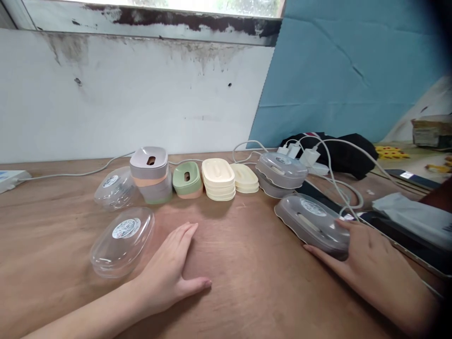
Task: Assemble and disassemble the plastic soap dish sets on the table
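Note:
My left hand (173, 270) lies flat and open on the wooden table (243, 273), fingers stretched forward, right beside a clear oval lid (122, 240) with a round sticker. My right hand (370, 268) rests against the near end of a grey translucent oval lid (312, 223), thumb under its edge and fingers over its right side. Behind them runs a row of soap boxes: a grey and peach stack (150, 174), a green and peach box (187, 179), a cream stack (218, 179) and thin cream trays (245, 178).
Another clear lid (115, 188) lies at the back left. Two grey lids (280, 172) are stacked at the back right, by white chargers and cables (310, 155) and a black cloth (339, 150). A phone (406, 235) lies at right. A white wall stands behind.

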Available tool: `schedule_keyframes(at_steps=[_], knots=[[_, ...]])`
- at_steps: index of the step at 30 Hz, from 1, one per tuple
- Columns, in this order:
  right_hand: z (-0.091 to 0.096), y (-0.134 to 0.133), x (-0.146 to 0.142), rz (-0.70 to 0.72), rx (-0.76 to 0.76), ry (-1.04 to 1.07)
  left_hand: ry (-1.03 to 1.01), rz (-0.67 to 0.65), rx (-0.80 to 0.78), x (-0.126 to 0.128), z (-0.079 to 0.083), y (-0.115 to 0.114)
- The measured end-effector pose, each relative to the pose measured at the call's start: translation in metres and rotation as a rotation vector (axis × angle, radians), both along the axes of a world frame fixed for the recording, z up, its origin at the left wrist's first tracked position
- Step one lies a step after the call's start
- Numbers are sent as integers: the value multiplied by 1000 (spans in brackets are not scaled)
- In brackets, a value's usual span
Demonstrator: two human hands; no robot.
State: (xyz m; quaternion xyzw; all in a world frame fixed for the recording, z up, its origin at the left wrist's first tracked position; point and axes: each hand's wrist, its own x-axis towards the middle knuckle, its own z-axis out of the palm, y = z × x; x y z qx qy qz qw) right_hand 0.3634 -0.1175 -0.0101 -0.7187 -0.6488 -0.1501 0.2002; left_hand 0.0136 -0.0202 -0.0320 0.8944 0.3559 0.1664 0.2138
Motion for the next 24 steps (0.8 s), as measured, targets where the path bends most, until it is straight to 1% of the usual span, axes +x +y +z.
schedule_keyframes(at_steps=[2,3,5,7,8,9,10,11,12,14,15,16,17,19,22,24], knots=[[-2,2,-3,-129,13,-93,-9,0,-4,0,0,0],[-2,4,-4,-163,6,-122,-11,2,-8,1,0,0],[-3,7,-6,-168,-10,-135,-3,8,-11,1,0,0],[-4,10,-11,-194,41,-139,33,-7,3,2,2,0],[-4,12,-15,-183,85,-141,61,-25,17,2,3,-1],[-4,14,-21,-135,127,-139,94,-48,35,3,4,-1],[-5,17,-28,-40,143,-126,125,-70,55,3,6,-1],[-5,19,-37,103,113,-104,150,-88,75,3,7,-1],[-5,22,-47,280,30,-77,166,-99,92,4,9,-1],[-5,30,-69,611,-254,-13,181,-106,114,4,13,-1],[-5,35,-80,731,-401,7,188,-105,116,4,15,-1],[-4,41,-90,806,-488,29,197,-104,115,4,17,-1],[-3,48,-99,858,-541,44,209,-105,111,4,18,0],[0,63,-113,909,-573,66,228,-107,101,4,20,2],[0,81,-124,932,-550,89,240,-96,84,3,22,5],[-1,86,-126,933,-530,101,253,-85,78,2,22,7]])
